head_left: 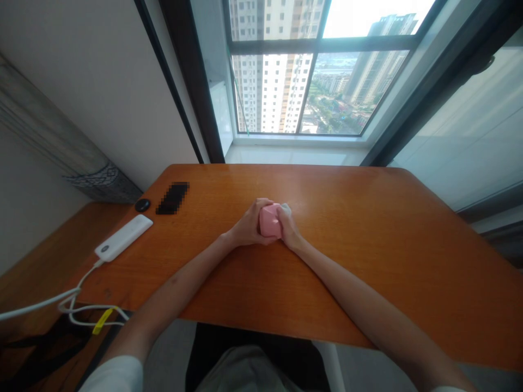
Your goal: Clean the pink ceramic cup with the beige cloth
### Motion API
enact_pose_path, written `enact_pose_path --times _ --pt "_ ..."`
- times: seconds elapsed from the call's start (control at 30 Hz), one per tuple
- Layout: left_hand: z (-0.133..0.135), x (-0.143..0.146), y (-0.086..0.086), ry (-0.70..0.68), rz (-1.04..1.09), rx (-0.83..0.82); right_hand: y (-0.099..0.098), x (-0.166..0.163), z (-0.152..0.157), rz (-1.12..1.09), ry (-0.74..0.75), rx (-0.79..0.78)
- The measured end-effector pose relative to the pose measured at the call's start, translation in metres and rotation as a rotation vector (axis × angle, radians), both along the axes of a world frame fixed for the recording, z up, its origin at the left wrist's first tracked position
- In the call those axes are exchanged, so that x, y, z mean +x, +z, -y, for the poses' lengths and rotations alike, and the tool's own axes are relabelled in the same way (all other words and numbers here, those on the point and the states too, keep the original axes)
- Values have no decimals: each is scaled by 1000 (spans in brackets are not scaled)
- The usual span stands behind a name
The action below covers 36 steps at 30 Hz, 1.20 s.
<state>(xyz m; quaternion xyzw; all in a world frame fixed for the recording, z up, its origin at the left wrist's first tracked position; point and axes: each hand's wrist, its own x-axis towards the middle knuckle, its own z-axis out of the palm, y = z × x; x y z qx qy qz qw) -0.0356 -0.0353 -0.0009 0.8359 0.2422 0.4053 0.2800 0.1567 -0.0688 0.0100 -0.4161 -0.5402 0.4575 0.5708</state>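
From here I've got the left hand and right hand clamped around a pink thing, bench below them.

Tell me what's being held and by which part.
A pink object: the left hand grips its left side, the right hand its right edge. The pale bit beside it can't be identified.

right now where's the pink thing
Near the middle of the head view, the pink thing is held between the left hand and the right hand, over the table, to the right of the phone.
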Motion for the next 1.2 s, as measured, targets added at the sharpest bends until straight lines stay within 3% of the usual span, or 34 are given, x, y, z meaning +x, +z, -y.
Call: enact_pose_path --times 0.1,0.17,0.3,0.4,0.53,0.63,0.77,0.83,0.97,1.1,1.2 --pt "2 1 -3 -25 35 -224 3 -1 2 19 24 -2" --pt "1 0 -5 -37 37 -236 5 -1 3 23 26 -13" --pt "-5 -5 -6 -41 32 43 9 -1 4 14 8 -34" --pt "-7 -11 -1 -42 -104 300 10 -2 3 -2 -5 -36" --pt "-3 -10 5 19 -152 372 6 -2 0 -15 -12 -29" --pt "0 -3 7 42 -64 250 3 0 0 -9 0 -25" --pt "4 2 4 16 20 -139 4 2 1 18 32 -34" --pt "4 2 1 -12 31 -222 7 2 3 27 32 -40" --pt "-1 -3 -3 5 48 -39 11 0 3 24 14 -46" --pt "-6 -12 1 -27 -131 244 12 -1 1 10 -8 -40" --pt "-6 -13 6 3 -183 275 11 -1 1 6 -11 -33"
